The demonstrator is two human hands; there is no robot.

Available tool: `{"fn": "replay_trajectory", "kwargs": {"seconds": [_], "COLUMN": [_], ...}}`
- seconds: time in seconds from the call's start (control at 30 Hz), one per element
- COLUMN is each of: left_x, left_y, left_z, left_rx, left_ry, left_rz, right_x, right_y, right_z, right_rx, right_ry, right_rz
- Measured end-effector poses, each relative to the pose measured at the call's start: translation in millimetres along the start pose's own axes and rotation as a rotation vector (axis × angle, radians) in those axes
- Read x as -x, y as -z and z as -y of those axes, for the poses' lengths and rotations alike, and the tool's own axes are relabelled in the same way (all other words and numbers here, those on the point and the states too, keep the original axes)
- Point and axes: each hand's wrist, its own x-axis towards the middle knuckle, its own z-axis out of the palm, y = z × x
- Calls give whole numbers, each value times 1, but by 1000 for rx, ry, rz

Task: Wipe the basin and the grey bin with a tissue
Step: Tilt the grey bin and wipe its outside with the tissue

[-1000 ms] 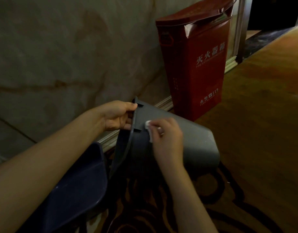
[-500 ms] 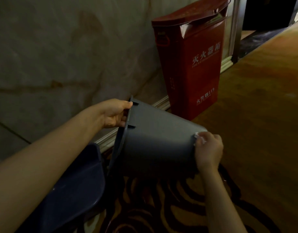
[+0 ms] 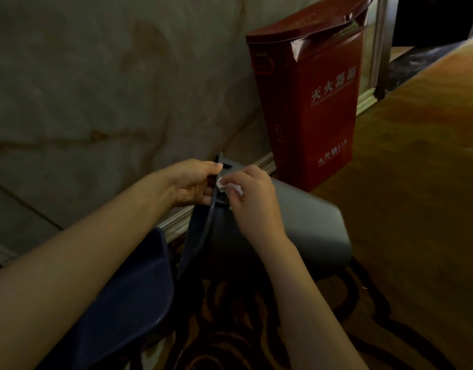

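One grey bin (image 3: 310, 225) lies tipped beside one red box (image 3: 315, 102). The left hand (image 3: 192, 182) grips its rim; the right hand (image 3: 254, 198) presses one tissue (image 3: 227, 186) there.

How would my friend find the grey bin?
Look for the tall red box against the wall. In front of it, the grey bin lies tipped sideways, held at its rim by the left hand. Unlike the dark blue basin, it's grey.

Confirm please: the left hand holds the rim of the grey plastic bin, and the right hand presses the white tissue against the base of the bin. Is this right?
Not quite. In the head view the right hand presses the white tissue near the rim of the grey plastic bin, not its base. The left hand does hold the rim.
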Motion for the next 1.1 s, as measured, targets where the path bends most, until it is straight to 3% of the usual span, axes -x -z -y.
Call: {"fn": "replay_trajectory", "kwargs": {"seconds": [0.37, 0.5, 0.63, 0.7, 0.77, 0.93, 1.0, 1.1], "left_x": [-3, -4, -4, -3, -3, -3, -3, -5], "left_y": [-4, -2, 0, -1, -3, -8, -10, -10], "left_z": [-6, -5, -4, -4, -6, -7, -7, -7], "left_rx": [-7, 4, 0, -7, -13, -5, -2, -23], "left_ry": [26, 26, 25, 27, 27, 12, 0, -17], "left_rz": [-33, -58, -83, -80, -75, -79, -77, -80], "right_x": [13, 35, 47, 48, 46, 47, 54, 63], "right_y": [19, 32, 48, 50, 43, -3, -22, -33], "right_z": [-34, -78, -119, -116, -91, 6, 25, 17], "right_rx": [-29, -25, 170, 203, 215, 39, 30, 1], "right_ry": [3, -258, -663, -719, -614, -152, -82, -116], "right_rz": [115, -9, -259, -336, -356, -332, -322, -337]}}
